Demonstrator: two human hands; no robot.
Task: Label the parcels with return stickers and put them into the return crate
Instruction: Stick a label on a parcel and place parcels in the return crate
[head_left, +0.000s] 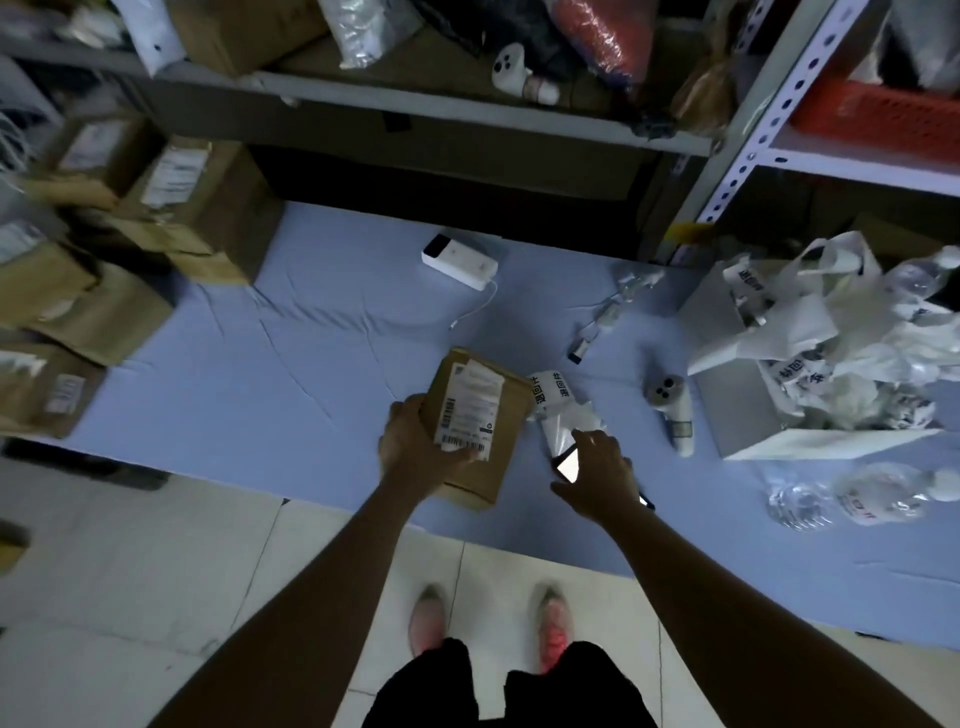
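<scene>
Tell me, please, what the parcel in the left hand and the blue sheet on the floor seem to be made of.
The parcel looks like brown cardboard, matte, with folded edges and a white paper label stuck on it. The blue sheet seems thin cloth or soft plastic, matte; its long creases suggest that, but which one is unclear.

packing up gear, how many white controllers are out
2: one controller on the shelf up top, another on the blue sheet at right. More may be hidden.

Base: tiled floor (156, 571), blue sheet (291, 364) spread over it
Left: stacked cardboard boxes (202, 208)
Back: white power bank (460, 261) with cable
Centre: sticker strip (553, 395)
Right: white controller (672, 410), white open box (737, 415), clear-wrapped parcels (852, 493)
</scene>
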